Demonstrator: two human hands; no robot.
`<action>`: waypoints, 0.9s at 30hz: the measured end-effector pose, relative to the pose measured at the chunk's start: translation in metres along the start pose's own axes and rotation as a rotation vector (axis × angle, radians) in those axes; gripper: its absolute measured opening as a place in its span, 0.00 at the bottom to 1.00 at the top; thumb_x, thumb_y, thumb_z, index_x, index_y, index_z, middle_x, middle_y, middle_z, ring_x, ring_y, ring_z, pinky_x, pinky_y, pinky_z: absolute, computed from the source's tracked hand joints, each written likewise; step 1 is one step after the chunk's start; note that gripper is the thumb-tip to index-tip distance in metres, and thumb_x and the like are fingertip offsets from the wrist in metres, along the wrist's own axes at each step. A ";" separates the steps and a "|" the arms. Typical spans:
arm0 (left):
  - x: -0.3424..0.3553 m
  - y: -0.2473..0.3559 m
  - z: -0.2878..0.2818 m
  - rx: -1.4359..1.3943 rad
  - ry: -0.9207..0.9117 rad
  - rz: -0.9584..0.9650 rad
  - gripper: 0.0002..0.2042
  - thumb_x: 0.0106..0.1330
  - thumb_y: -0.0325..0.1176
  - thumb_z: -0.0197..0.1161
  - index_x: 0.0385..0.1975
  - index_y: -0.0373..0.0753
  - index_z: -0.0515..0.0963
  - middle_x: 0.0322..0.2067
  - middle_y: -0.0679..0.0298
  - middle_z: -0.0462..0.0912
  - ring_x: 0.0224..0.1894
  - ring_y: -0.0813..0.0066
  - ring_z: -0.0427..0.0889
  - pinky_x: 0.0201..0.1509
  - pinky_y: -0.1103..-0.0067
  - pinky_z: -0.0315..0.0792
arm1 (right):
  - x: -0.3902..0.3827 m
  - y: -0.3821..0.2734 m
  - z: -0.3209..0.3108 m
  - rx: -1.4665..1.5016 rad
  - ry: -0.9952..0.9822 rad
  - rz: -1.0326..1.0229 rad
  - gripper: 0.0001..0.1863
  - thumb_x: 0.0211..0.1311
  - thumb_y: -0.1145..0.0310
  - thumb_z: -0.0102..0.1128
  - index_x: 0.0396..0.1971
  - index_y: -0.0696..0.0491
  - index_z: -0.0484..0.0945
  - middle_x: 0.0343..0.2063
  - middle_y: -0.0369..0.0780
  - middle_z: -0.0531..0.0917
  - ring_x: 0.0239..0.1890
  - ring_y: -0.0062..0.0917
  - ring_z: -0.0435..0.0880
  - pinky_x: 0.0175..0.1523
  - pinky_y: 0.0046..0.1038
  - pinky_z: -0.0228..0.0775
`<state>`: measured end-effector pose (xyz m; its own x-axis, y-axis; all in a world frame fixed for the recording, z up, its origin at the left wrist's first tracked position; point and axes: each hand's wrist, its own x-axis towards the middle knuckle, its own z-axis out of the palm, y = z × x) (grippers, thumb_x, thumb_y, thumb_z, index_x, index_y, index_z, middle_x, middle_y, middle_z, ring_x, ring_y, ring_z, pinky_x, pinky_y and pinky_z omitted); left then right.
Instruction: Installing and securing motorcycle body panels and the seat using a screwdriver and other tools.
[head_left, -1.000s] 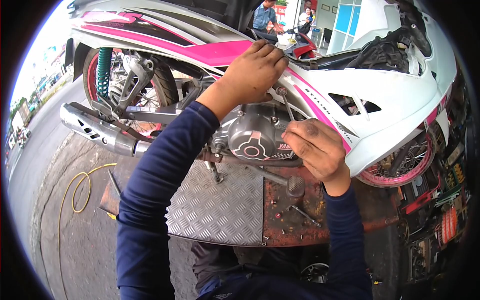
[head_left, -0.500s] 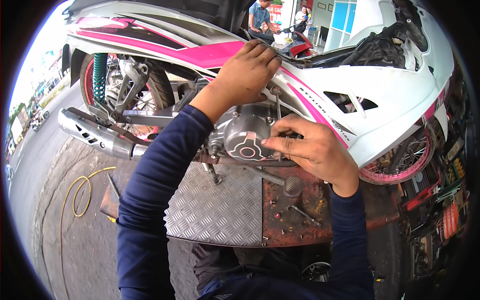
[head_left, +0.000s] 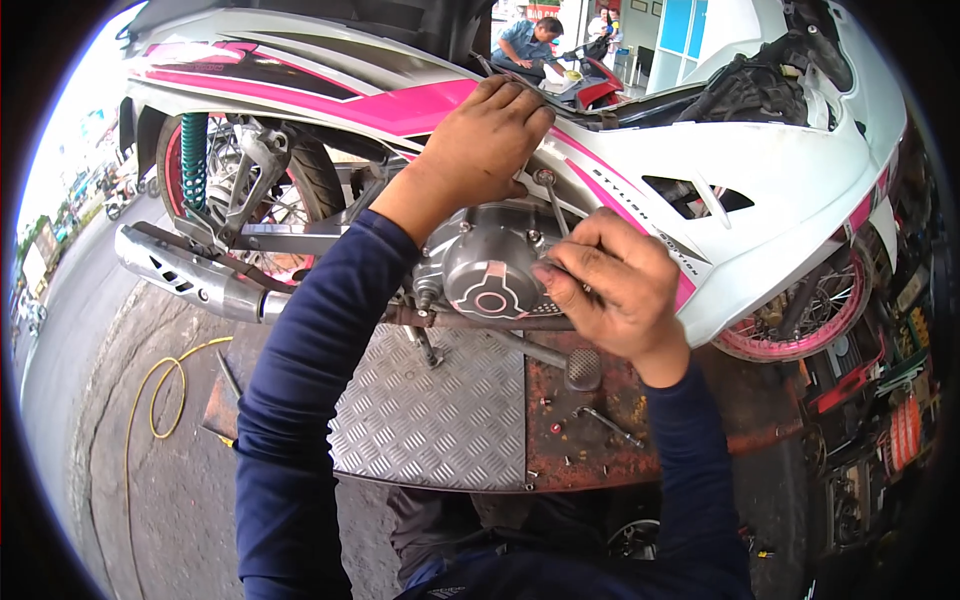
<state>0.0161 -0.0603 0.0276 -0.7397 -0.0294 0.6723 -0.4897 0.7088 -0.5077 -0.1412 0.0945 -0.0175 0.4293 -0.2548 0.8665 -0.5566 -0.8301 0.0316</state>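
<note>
A white motorbike with pink stripes [head_left: 400, 105] stands side-on in front of me. My left hand [head_left: 490, 140] has its fingers curled over the top edge of its side panel, below the seat. A metal wrench [head_left: 553, 200] stands almost upright beside the grey engine cover [head_left: 480, 260], its round head under my left hand's side. My right hand [head_left: 615, 290] is closed around the wrench's lower part, thumb and forefinger together at the cover's right; that end of the tool is hidden by my fingers.
A metal platform [head_left: 420, 420] carries a loose tool [head_left: 610, 425] and small bolts. A yellow hose [head_left: 170, 375] lies on the ground at left, beside a road. Assorted tools [head_left: 905, 420] crowd the right. Behind the bike, a person in blue [head_left: 530, 40] bends by a red scooter [head_left: 595, 90].
My right hand moved left, then shifted slightly right and up, its fingers regripping by the engine cover. My left hand moved slightly left. The person behind has bent lower.
</note>
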 end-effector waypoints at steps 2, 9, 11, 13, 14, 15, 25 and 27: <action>0.005 0.002 0.001 -0.022 0.010 0.005 0.42 0.31 0.38 0.79 0.54 0.34 0.70 0.50 0.56 0.74 0.57 0.58 0.71 0.68 0.64 0.59 | -0.010 0.003 0.011 0.098 0.063 0.093 0.07 0.57 0.75 0.64 0.28 0.64 0.80 0.26 0.41 0.79 0.22 0.20 0.78 0.24 0.18 0.69; 0.003 0.001 0.000 -0.010 0.000 0.001 0.40 0.33 0.36 0.78 0.53 0.34 0.70 0.49 0.56 0.75 0.57 0.57 0.72 0.67 0.64 0.60 | -0.009 0.009 0.010 0.844 0.114 0.379 0.15 0.68 0.71 0.48 0.48 0.60 0.80 0.37 0.41 0.78 0.35 0.23 0.79 0.42 0.21 0.70; 0.003 0.001 0.001 -0.023 0.006 0.003 0.41 0.33 0.36 0.78 0.53 0.34 0.70 0.49 0.56 0.75 0.57 0.57 0.72 0.67 0.64 0.59 | -0.012 0.020 0.007 0.692 -0.112 0.116 0.17 0.70 0.65 0.49 0.49 0.59 0.80 0.44 0.43 0.76 0.45 0.27 0.76 0.52 0.28 0.67; 0.004 0.001 0.002 -0.036 0.010 0.003 0.41 0.33 0.36 0.78 0.53 0.34 0.70 0.49 0.56 0.75 0.57 0.57 0.72 0.68 0.64 0.59 | -0.010 0.024 0.002 0.795 -0.183 0.161 0.20 0.71 0.58 0.49 0.51 0.57 0.80 0.47 0.42 0.74 0.51 0.29 0.73 0.57 0.33 0.62; 0.004 0.001 0.002 -0.023 0.007 0.005 0.41 0.33 0.36 0.78 0.53 0.34 0.70 0.49 0.56 0.75 0.57 0.57 0.72 0.68 0.64 0.59 | -0.007 0.028 0.000 0.879 -0.217 0.173 0.20 0.70 0.59 0.51 0.51 0.56 0.80 0.47 0.42 0.74 0.50 0.29 0.73 0.56 0.31 0.63; 0.004 0.001 0.002 -0.009 0.005 0.006 0.41 0.33 0.36 0.78 0.54 0.34 0.70 0.49 0.56 0.75 0.58 0.57 0.71 0.68 0.64 0.59 | -0.007 0.032 -0.003 0.964 -0.251 0.186 0.19 0.69 0.60 0.53 0.52 0.55 0.80 0.48 0.41 0.75 0.49 0.28 0.74 0.54 0.29 0.64; 0.003 0.000 0.000 -0.016 -0.027 -0.009 0.40 0.34 0.37 0.77 0.54 0.34 0.70 0.51 0.56 0.75 0.59 0.58 0.70 0.69 0.65 0.57 | 0.008 0.009 0.000 0.058 -0.029 0.002 0.10 0.48 0.70 0.73 0.25 0.59 0.81 0.25 0.37 0.76 0.24 0.20 0.76 0.27 0.22 0.67; 0.004 0.000 -0.002 0.028 -0.046 -0.005 0.41 0.35 0.38 0.77 0.55 0.35 0.70 0.52 0.57 0.75 0.60 0.60 0.70 0.70 0.65 0.56 | 0.006 0.005 0.007 -0.045 0.071 -0.049 0.09 0.55 0.70 0.68 0.24 0.60 0.80 0.20 0.37 0.75 0.19 0.20 0.74 0.23 0.22 0.63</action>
<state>0.0136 -0.0588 0.0312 -0.7570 -0.0657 0.6502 -0.5059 0.6887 -0.5194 -0.1361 0.0855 -0.0159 0.4065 -0.1776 0.8962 -0.5685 -0.8170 0.0960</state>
